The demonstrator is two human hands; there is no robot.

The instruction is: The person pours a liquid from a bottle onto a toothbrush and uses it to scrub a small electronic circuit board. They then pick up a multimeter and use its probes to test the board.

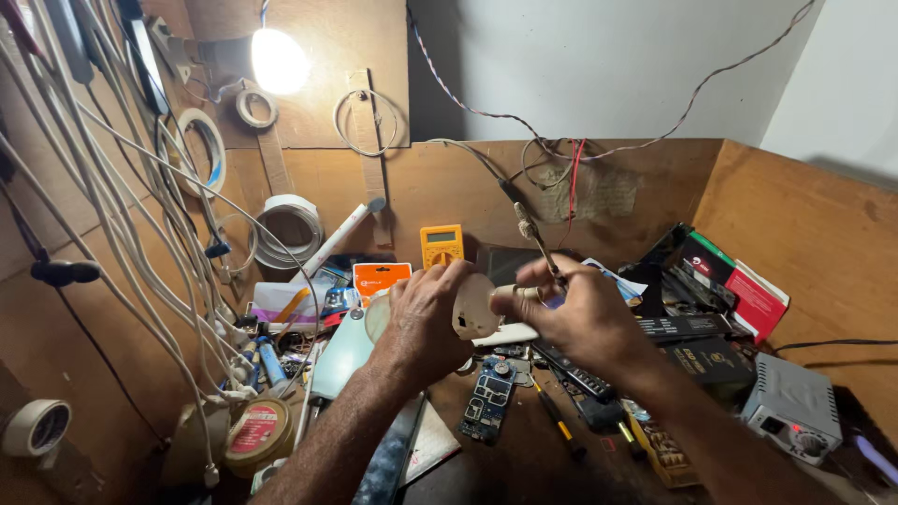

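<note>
Left hand (421,323) clamps the round white part (472,307) above the circuit board (488,397), right hand (585,313) pinches the soldering iron (535,236) on it (tip likely hot): a slip could burn fingers.

Wooden bench (524,458) with circuit board (488,404), screwdriver (559,425)

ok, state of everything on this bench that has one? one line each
left hand: gripping a white round part
right hand: holding a soldering iron, tip end toward the white part
lamp: lit
yellow multimeter: upright against the back board, display too small to tell
blue circuit board: bare, flat on the bench
round tin: lid on
grey power unit: on or off, cannot tell
</note>
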